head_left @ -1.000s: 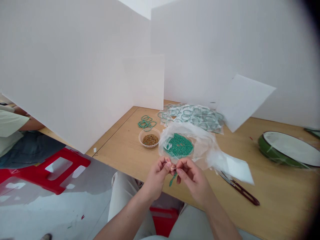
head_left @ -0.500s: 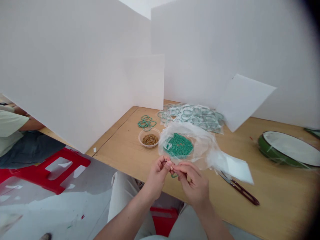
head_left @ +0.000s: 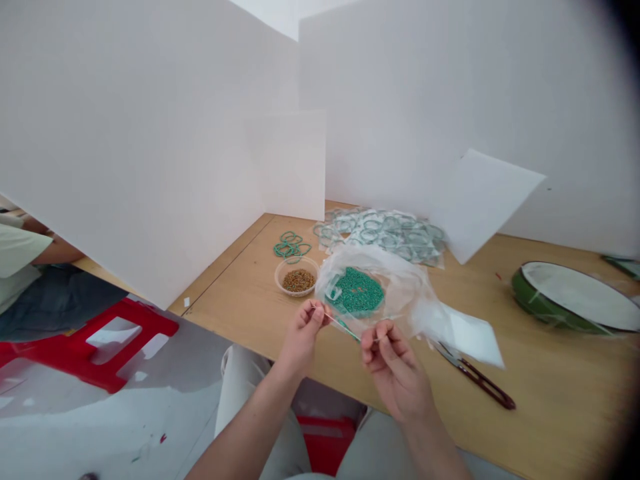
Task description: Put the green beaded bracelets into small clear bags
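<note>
A thin pale string (head_left: 329, 316) with a short run of green beads (head_left: 347, 328) stretches between my hands above the table's front edge. My left hand (head_left: 305, 330) pinches one end between thumb and fingers. On the other side, my right hand (head_left: 395, 363) is closed on the opposite end. Just beyond them lies a clear plastic bag (head_left: 400, 280) holding a heap of loose green beads (head_left: 356, 293), with a few orange-brown ones on top. Left of the bag stands a small clear bowl (head_left: 278, 280) of brown-gold beads (head_left: 299, 281).
Green bead loops (head_left: 291, 247) lie behind the bowl, and bagged bracelets (head_left: 390, 233) are piled at the back. Thread snips (head_left: 483, 381) rest on the right near a white packet (head_left: 475, 330) and a green-rimmed dish (head_left: 545, 310). White panels (head_left: 210, 147) enclose the table; another person's arm (head_left: 63, 250) shows left.
My hands were close together and have moved apart, drawing the beaded string taut between them. The right hand has shifted slightly to the right.
</note>
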`<state>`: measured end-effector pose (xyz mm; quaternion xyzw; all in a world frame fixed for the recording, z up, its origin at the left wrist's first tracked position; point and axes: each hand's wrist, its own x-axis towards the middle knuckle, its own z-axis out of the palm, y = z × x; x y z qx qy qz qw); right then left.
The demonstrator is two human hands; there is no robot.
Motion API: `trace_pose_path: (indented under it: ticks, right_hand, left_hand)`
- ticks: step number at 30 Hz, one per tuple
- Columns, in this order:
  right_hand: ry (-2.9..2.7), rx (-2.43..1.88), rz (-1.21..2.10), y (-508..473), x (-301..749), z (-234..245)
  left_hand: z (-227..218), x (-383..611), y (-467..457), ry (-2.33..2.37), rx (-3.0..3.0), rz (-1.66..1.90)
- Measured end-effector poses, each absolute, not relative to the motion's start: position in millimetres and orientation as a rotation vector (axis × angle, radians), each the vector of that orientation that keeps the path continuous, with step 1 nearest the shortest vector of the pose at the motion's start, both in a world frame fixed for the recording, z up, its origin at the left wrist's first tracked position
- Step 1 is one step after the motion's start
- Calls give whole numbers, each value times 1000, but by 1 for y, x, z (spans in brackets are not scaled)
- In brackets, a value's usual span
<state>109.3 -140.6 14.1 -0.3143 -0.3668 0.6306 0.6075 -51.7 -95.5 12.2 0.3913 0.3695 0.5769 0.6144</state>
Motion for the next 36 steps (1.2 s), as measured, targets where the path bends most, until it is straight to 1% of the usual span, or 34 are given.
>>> trace_pose_path:
  ticks: [2,4,8,11,15,19,24,26,29,32,36]
  right_hand:
    - [-926,-798,1365,-139,114,13]
    - [-1090,-964,1169,-138,121,12]
    - [-1582,-1320,591,-132,131,7]
    - [-1926,-1287,252,-125,130,-3]
    - [-2172,-1305,45,-119,126,-14]
    - [-2228,-1304,87,-120,126,-13]
    - [-2175,-1241,59,-123,124,-13]
    - [-2155,-1207,59,-123,124,-12]
    - [-2086,-1180,131,-122,127,-6]
    - [-1983,-1213,365,-122,133,2]
    - [-1733,-1265,878,-120,137,10]
  left_hand:
    - [13,-55,-93,816,872,1301]
    - [17,-58,-94,829,1004,1244]
    - [28,-65,-101,1059,1670,1010]
    - [29,-66,-103,1214,1991,804]
    - [19,-65,-99,1329,2247,566]
    - [15,-69,-96,1245,2404,423]
    - [25,-69,-97,881,2376,463]
    - [25,-67,-99,885,2326,463]
    - [18,-66,-100,1056,2233,472]
    - [12,-68,-98,1151,2102,590]
    - [13,-66,-92,1120,1913,820]
